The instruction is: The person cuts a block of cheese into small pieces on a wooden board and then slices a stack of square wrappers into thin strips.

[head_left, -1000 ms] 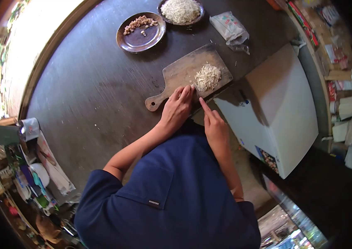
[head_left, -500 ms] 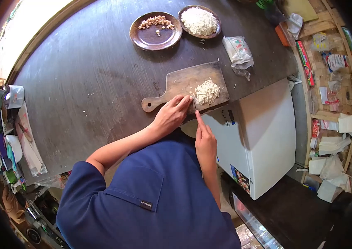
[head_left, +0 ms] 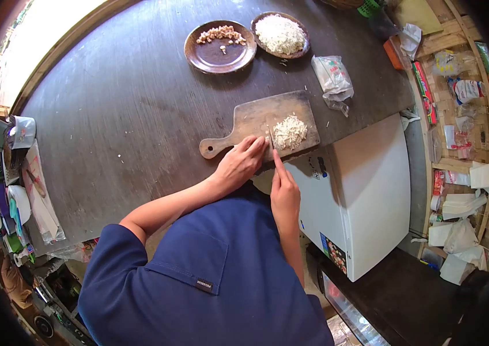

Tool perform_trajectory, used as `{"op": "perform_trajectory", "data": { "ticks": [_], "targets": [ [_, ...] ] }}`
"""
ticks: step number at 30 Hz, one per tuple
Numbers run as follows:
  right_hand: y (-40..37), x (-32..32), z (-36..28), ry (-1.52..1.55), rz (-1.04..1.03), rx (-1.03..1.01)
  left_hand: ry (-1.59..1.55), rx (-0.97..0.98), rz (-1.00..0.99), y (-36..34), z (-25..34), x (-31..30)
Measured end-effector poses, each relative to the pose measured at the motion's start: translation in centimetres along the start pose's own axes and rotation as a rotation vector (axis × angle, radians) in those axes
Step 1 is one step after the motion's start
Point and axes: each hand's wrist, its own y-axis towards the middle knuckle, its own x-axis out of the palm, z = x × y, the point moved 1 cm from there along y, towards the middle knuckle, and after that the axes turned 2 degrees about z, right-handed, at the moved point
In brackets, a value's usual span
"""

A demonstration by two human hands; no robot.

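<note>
A wooden cutting board [head_left: 250, 119] with a handle lies near the table's edge. On its right part sits a pile of pale chopped pieces [head_left: 290, 132]. My left hand [head_left: 242, 162] rests at the board's lower edge, fingers bent and pressed together over something too small to make out. My right hand [head_left: 284, 190] grips a knife [head_left: 271, 139], its index finger stretched along the knife's back. The thin blade stands between my left fingertips and the pile. The knife's handle is mostly hidden in my right hand.
Beyond the board are a brown plate [head_left: 220, 59] with small brownish pieces, a dish [head_left: 280, 35] heaped with white shreds and a plastic packet [head_left: 333, 78]. A white freezer [head_left: 365, 190] stands right of the table [head_left: 112, 127]. Papers and packages line both sides.
The view has shifted slightly, so the board and plates appear a little lower. Both hands keep nearly the same places at the board, with the knife still in my right hand.
</note>
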Motion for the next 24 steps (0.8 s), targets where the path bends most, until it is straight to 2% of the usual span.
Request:
{"op": "perform_trajectory", "data": {
  "ticks": [9, 12, 14, 20, 24],
  "targets": [
    [-0.1, 0.7, 0.3, -0.044, -0.007, 0.041, -0.016, 0.005, 0.039, 0.3, 0.1, -0.9],
    [0.3, 1.0, 0.4, 0.035, 0.075, -0.098, -0.103, -0.033, 0.045, -0.1, -0.2, -0.1],
    [-0.8, 0.5, 0.1, -0.044, -0.016, 0.014, -0.090, -0.021, 0.058, -0.2, -0.5, -0.1],
    [-2.0, -0.5, -0.7, -0.123, -0.044, 0.052, -0.112, -0.049, 0.037, -0.4, -0.3, 0.0],
    [-1.0, 1.0, 0.7, -0.159, 0.016, -0.029, -0.072, -0.019, 0.037, 0.1, -0.1, -0.4]
  ]
}}
